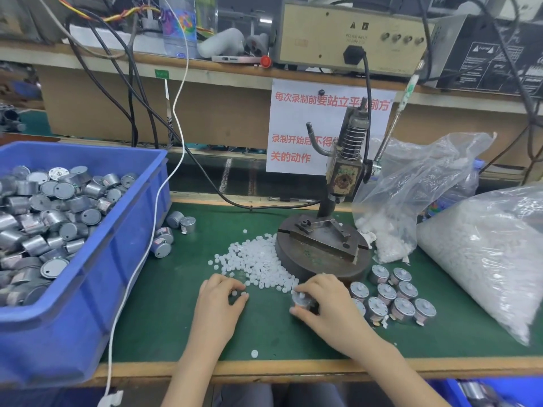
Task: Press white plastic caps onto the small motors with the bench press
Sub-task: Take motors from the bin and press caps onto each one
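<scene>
Gripping a motor (303,303) in right hand (327,304), left hand (220,301) pinching a white cap (234,293), beige box (338,33) marked "POWER INPUT"

Even, bright overhead lighting; shadows soft and short beneath the hands (323,304). Mild glare on the plastic bags (484,254). Wide-angle distortion bows the shelf (205,64) and table (293,370) edges. Slight softness throughout; corners blurred.

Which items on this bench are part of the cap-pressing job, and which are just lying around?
Job: bench press, loose white caps, motor gripped by right hand, left hand, blue bin of motors, standing motors, bags of white parts.
Lying about: paper notice, water bottle, phone, white cable.
</scene>
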Tool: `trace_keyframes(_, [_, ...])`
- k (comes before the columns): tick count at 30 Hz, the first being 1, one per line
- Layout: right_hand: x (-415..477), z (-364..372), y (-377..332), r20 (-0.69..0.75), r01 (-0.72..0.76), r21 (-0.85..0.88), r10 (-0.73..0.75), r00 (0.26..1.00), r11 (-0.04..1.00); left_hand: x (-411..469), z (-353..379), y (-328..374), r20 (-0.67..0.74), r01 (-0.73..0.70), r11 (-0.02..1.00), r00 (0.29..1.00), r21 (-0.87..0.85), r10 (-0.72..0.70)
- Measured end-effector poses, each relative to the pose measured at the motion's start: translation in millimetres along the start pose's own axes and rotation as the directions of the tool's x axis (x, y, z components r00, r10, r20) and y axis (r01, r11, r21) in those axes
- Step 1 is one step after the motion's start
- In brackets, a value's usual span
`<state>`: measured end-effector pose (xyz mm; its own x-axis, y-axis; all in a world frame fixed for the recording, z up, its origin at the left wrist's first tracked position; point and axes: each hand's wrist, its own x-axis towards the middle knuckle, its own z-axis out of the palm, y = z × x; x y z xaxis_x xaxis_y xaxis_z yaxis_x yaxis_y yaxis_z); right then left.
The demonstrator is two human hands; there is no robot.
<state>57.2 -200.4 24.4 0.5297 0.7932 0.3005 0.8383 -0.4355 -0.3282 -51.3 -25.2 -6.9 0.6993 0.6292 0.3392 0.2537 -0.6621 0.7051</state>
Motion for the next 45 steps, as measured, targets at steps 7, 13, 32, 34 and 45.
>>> trace_keyframes(7, [-1,7,-5,-0.050,0.063,-0.110,-0.069,0.996,0.992,0,2,-1,-0.002,0.005,1.000,1.000,-0.016,-0.005])
trace_keyframes(13, [31,17,-17,0.024,0.001,-0.209,0.005,1.000,0.978,0,2,-1,-0.003,0.002,1.000,1.000,-0.017,-0.002])
trace_keyframes(32, [52,36,-50,0.110,-0.007,-0.111,0.019,0.994,0.994,0,3,-3,-0.058,0.035,0.999,0.998,0.011,-0.034])
trace_keyframes(34, [56,40,-56,0.103,-0.044,-0.031,0.047,0.994,0.999,-1,3,-3,-0.087,0.063,0.996,0.995,0.056,-0.058])
trace_keyframes(45, [69,44,-62,0.207,-0.098,0.015,0.092,0.974,0.995,-1,-2,-6,-0.128,0.107,0.994,0.986,-0.001,-0.106])
